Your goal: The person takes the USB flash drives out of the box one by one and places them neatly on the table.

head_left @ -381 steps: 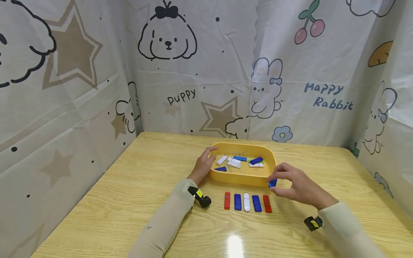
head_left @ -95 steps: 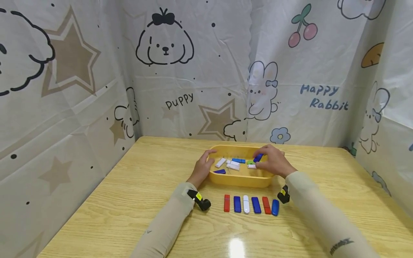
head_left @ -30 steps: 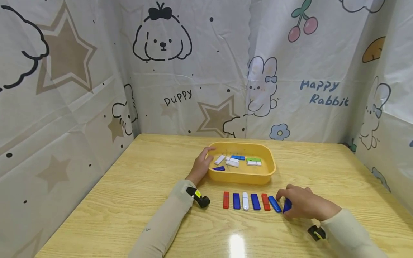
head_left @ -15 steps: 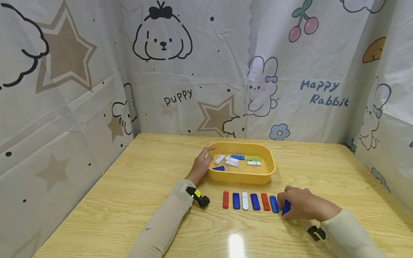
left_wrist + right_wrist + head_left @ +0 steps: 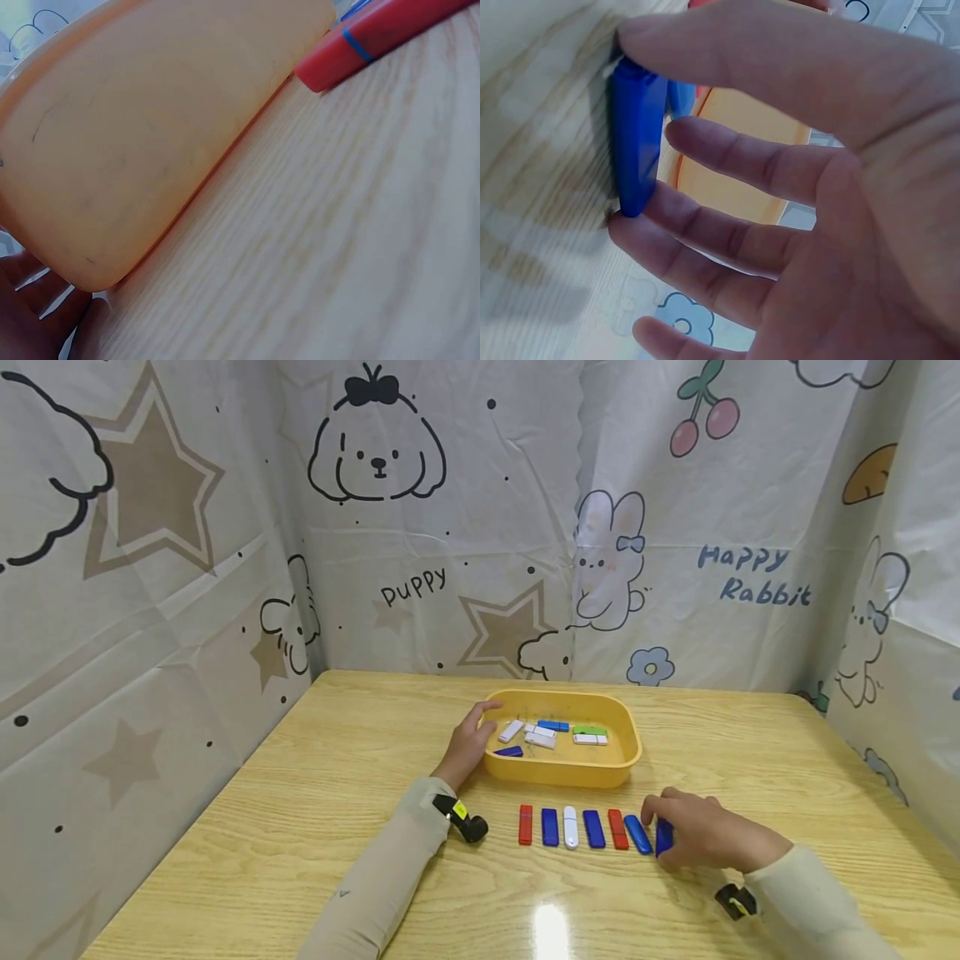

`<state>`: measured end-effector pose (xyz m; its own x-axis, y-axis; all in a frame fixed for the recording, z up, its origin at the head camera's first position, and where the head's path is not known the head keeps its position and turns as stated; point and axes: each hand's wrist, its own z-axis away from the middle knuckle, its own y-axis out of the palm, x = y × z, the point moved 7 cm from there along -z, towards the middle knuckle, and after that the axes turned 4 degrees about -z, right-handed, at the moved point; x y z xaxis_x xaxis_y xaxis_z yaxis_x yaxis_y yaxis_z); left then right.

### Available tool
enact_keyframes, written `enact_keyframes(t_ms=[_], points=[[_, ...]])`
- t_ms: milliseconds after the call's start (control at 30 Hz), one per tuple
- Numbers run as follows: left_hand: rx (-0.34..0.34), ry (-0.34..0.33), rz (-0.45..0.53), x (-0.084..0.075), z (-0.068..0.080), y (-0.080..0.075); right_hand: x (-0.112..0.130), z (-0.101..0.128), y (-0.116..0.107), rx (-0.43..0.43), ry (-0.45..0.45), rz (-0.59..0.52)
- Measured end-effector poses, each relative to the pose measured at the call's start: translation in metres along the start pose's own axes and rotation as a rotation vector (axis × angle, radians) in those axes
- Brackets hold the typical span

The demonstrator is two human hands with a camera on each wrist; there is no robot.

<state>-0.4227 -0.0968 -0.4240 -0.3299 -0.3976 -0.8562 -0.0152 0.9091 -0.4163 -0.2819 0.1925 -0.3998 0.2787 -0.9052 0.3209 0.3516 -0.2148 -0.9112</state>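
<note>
In the head view my right hand (image 5: 708, 831) pinches a dark blue USB flash drive (image 5: 664, 837) at the right end of a row on the table. The right wrist view has this flash drive (image 5: 636, 139) between thumb and fingertips, against or just over the wood. Beside it lies a tilted lighter blue flash drive (image 5: 638, 834), then a red one (image 5: 618, 829). The row continues leftward with blue and white drives to a red flash drive (image 5: 526, 825). My left hand (image 5: 467, 745) grips the left end of a yellow plastic bin (image 5: 562, 774); its fingers (image 5: 66, 311) touch the bin's corner.
Inside the bin lie several more flash drives: white ones (image 5: 540, 740), a green one (image 5: 589, 731), a blue one (image 5: 553, 726) and a dark blue one (image 5: 508, 752). A printed curtain (image 5: 450, 527) surrounds the wooden table (image 5: 360, 743) at the back and sides.
The right hand has carried the dark blue flash drive from the bin to the row's right end. The lighter blue drive joined the row earlier and now slants. The left hand stays put.
</note>
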Motion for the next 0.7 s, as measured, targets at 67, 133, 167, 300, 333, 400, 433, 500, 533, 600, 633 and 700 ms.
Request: enact_keyframes(t_ms=[67,133,167,300,333,400,433,500,533,600,633,700], points=[[0.002,-0.002,0.001,-0.0004,0.0005,-0.0001,-0.0005,-0.0005,0.0002,0.003,0.007,-0.007],[0.004,-0.001,0.001,-0.0001,0.0003,0.0003,-0.0013,-0.0009,0.0007,0.011,0.021,-0.016],[0.006,0.000,0.002,0.0000,0.0002,0.0005,-0.0016,-0.0013,0.0009,0.014,0.025,-0.017],[0.004,0.002,0.003,0.0000,-0.0001,0.0006,-0.0019,-0.0033,0.0015,0.019,0.025,-0.001],[0.002,0.002,0.004,-0.0003,-0.0002,0.0003,-0.0020,-0.0039,0.0016,0.017,0.025,0.003],[-0.002,0.000,0.004,-0.0005,-0.0002,-0.0002,-0.0017,-0.0048,0.0018,0.011,0.016,0.013],[-0.002,-0.001,0.004,-0.0006,-0.0002,-0.0003,-0.0017,-0.0050,0.0019,0.007,0.016,0.016],[-0.004,-0.001,0.006,-0.0008,0.0000,-0.0006,-0.0015,-0.0050,0.0021,-0.004,0.015,0.016],[-0.004,0.000,0.005,-0.0008,0.0002,-0.0006,-0.0016,-0.0051,0.0025,-0.009,0.015,0.013],[-0.003,0.001,0.006,-0.0008,0.0003,-0.0005,-0.0004,-0.0049,0.0028,-0.020,0.000,0.014],[-0.002,0.000,0.005,-0.0008,0.0004,-0.0004,-0.0006,-0.0051,0.0028,-0.022,0.002,0.012],[-0.001,0.003,0.006,-0.0007,0.0000,-0.0001,0.0002,-0.0052,0.0024,-0.029,-0.003,0.008]])
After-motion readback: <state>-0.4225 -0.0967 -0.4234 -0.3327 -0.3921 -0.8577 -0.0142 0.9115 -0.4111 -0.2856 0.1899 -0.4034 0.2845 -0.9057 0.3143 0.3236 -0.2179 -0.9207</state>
